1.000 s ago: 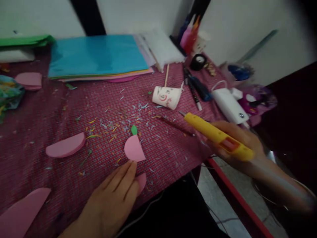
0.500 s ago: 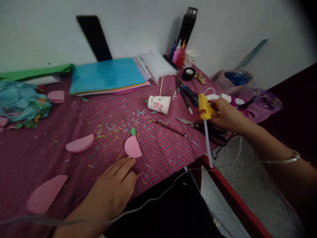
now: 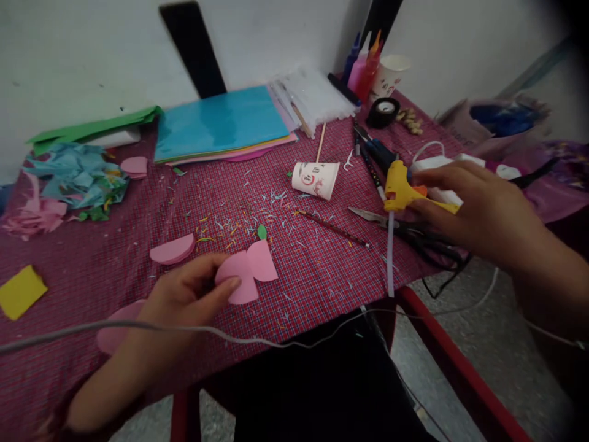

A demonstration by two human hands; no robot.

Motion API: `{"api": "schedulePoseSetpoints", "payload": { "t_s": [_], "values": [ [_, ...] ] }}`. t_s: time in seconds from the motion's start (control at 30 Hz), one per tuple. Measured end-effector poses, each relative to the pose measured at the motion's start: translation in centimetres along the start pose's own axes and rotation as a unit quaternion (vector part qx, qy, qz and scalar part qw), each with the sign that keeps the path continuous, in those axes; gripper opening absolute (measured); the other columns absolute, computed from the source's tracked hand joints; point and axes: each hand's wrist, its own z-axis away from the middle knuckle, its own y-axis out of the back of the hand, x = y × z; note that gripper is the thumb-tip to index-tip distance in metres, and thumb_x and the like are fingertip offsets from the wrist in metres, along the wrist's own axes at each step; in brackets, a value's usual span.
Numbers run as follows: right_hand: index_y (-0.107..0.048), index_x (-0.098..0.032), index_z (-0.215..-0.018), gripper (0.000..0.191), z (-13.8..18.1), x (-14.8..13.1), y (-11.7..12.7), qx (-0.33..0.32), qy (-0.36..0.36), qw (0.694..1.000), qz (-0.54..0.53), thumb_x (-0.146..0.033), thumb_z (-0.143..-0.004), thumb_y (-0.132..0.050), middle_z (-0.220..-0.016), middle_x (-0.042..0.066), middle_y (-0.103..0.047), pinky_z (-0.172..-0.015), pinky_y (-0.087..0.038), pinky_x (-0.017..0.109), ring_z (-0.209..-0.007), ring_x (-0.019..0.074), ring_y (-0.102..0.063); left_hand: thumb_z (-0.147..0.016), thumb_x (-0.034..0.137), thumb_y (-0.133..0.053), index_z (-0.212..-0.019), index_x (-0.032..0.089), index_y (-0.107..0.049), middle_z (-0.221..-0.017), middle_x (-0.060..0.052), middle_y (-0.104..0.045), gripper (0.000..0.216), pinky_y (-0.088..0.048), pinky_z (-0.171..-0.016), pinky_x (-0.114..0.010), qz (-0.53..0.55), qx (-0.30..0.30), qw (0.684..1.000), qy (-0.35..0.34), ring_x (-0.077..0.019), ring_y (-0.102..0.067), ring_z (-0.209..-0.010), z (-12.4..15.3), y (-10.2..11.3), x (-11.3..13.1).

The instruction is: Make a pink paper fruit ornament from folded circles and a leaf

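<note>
Between thumb and fingers, my left hand (image 3: 188,301) pinches a pink paper piece (image 3: 238,281) with a rounded edge, just above the table. Right beside it lies another pink paper piece (image 3: 263,261), with a small green paper leaf (image 3: 262,232) at its top. My right hand (image 3: 478,209) is closed around a yellow glue gun (image 3: 399,187). A long whitish glue stick (image 3: 391,255) sticks out of the gun and hangs down towards the table edge. Folded pink half-circles (image 3: 173,250) lie to the left, and one more (image 3: 120,328) is partly hidden behind my left forearm.
A paper cup (image 3: 315,179) lies on its side beyond a pencil (image 3: 331,228). Scissors (image 3: 368,216) are near my right hand. Paper scraps (image 3: 83,178) heap at left; blue sheets (image 3: 221,126) lie at the back. A white cord (image 3: 294,345) crosses in front of me.
My left hand has picked up a pink paper piece and holds it next to the one with the leaf. My right hand still holds the glue gun. The view has shifted.
</note>
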Motion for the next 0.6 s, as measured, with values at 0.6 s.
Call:
{"api": "schedulePoseSetpoints", "payload": {
  "t_s": [0.6],
  "values": [
    [-0.065,-0.015,-0.109,0.024,3.2,-14.2,-6.6,-0.142,0.159,0.915,-0.343,-0.012,-0.091,-0.050,-0.108,0.008,-0.064,-0.087,-0.041,0.039,-0.098,0.0209,-0.054,-0.078,0.019,-0.068,-0.088,0.018,-0.061,-0.073,0.011,-0.060,0.012,-0.040,-0.059,-0.006,0.106,0.038,0.990,0.085,-0.0003,-0.053,-0.066,-2.9,0.8,-0.5]
  ]
}}
